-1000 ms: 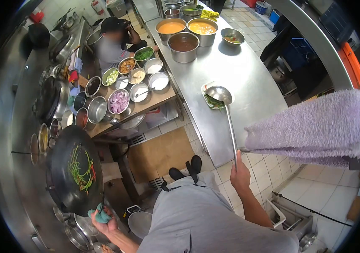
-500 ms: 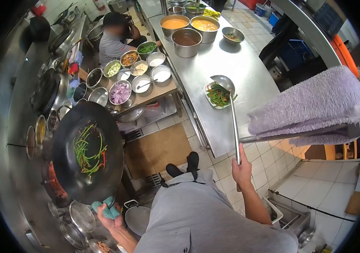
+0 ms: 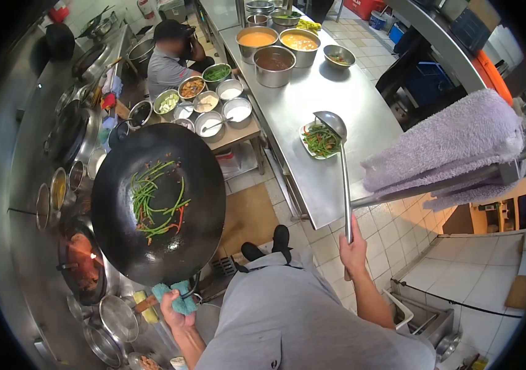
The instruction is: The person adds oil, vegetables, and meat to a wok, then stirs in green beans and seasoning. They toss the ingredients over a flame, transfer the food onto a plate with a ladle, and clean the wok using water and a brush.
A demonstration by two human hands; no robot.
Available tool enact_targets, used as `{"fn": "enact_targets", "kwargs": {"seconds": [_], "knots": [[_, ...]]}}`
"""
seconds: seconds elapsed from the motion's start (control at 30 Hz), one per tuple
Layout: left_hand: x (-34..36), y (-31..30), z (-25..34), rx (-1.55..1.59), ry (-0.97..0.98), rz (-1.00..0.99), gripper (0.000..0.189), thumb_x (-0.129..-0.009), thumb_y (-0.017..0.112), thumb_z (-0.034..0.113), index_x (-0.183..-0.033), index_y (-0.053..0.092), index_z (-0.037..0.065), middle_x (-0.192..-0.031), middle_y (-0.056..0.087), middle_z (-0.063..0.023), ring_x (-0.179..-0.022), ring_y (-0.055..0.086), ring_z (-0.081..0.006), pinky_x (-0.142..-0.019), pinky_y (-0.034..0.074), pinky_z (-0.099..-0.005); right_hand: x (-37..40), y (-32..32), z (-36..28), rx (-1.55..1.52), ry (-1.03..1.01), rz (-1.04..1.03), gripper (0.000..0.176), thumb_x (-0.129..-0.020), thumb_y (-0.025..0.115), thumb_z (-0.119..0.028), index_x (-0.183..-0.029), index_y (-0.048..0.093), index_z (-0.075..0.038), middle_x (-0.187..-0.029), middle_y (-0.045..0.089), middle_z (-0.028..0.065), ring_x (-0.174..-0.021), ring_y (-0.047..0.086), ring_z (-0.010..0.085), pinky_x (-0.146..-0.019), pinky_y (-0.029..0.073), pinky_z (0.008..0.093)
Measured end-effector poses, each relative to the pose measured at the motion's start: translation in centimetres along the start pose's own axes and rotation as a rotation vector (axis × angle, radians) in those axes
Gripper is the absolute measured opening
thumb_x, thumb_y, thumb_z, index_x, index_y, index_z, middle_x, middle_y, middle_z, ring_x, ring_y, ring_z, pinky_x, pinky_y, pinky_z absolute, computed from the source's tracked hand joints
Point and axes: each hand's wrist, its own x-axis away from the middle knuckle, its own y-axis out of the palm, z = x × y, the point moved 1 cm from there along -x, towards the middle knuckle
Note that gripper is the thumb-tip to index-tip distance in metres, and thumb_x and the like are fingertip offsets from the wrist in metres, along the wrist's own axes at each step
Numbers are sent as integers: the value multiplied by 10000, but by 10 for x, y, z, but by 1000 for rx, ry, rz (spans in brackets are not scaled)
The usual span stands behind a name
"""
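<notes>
My left hand (image 3: 179, 313) is closed round the handle of a large black wok (image 3: 112, 185), with a folded teal cloth (image 3: 176, 297) between palm and metal. Cooked green beans (image 3: 144, 200) with red strips lie in the wok, which I hold up off the stove. My right hand (image 3: 353, 250) grips a long-handled steel ladle (image 3: 345, 179). Its bowl rests over the edge of a small white dish (image 3: 305, 147) on the steel table. More green beans (image 3: 321, 140) fill that dish.
A burner (image 3: 84, 265) glows at the left. Several bowls of ingredients stand on a side table (image 3: 238, 132), with a person (image 3: 170, 65) behind it. Pots of sauce (image 3: 274, 74) stand at the steel table's far end. A lilac towel (image 3: 448, 139) hangs over a rail at the right.
My left hand has carried the wok to the right with the beans in it, uncovering more of the burner. The ladle and my right hand have hardly moved.
</notes>
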Motion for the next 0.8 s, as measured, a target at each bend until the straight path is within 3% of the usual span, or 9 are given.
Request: {"fn": "enact_targets", "kwargs": {"seconds": [0.07,0.17,0.23,0.3,0.37,0.43,0.47,0.53,0.8], "knots": [[-8,-3,-11,-36,-51,-76,321,-801,684,175,-1090,611,56,-882,694,-121,-656,673,-231,-524,561,-339,-4,11,37,-94,49,-25,712,-884,613,-28,-1572,429,-44,-990,724,121,-696,625,183,-680,514,288],[-18,11,-23,-77,-32,-82,306,-803,678,162,-1078,621,41,-878,691,-121,-649,672,-233,-521,569,-342,1,12,31,-303,158,-80,675,-880,610,-4,-1537,453,-11,-888,685,23,-628,598,134,-600,505,272],[-21,30,-28,-102,-10,-98,305,-799,672,130,-1082,622,27,-879,682,-115,-650,669,-232,-539,578,-349,11,7,9,-461,274,-118,663,-882,615,11,-1525,459,-16,-828,647,16,-585,579,105,-550,498,263],[-29,41,-40,-119,4,-107,303,-795,671,109,-1082,621,24,-880,675,-108,-655,665,-228,-554,578,-352,18,-2,-6,-502,227,-111,694,-906,605,21,-1561,377,-14,-775,592,20,-524,533,89,-467,444,259],[-26,74,-45,-128,11,-147,342,-779,665,50,-1115,612,14,-982,662,-87,-841,676,-223,-730,579,-374,24,-1,1,-455,129,-111,714,-920,609,26,-1579,335,-14,-755,570,27,-504,519,82,-437,428,256],[-35,89,-60,-171,-5,-200,397,-772,669,40,-1163,603,12,-1046,655,-85,-933,669,-228,-818,566,-386,22,-2,21,-321,-29,-97,718,-923,625,25,-1579,334,-13,-769,582,37,-525,536,85,-460,451,254],[-40,102,-66,-167,15,-238,433,-767,667,36,-1193,592,15,-1070,651,-84,-962,663,-228,-844,557,-387,19,-4,2,-426,64,-93,712,-933,636,34,-1585,354,-16,-771,573,16,-570,525,73,-515,451,235],[-44,142,-74,-143,48,-307,517,-751,657,22,-1259,565,35,-1140,631,-87,-1029,644,-222,-904,533,-380,-1,-5,1,-380,-82,-101,619,-970,647,-24,-1550,432,-10,-795,600,7,-645,563,64,-589,477,239],[-87,216,-117,-251,103,-468,394,-766,622,-76,-1076,455,100,-951,529,-45,-801,591,-159,-682,527,-332,-81,33,-66,-383,35,-171,476,-1065,565,-226,-1513,538,-69,-903,652,53,-715,547,143,-690,501,328]]}}
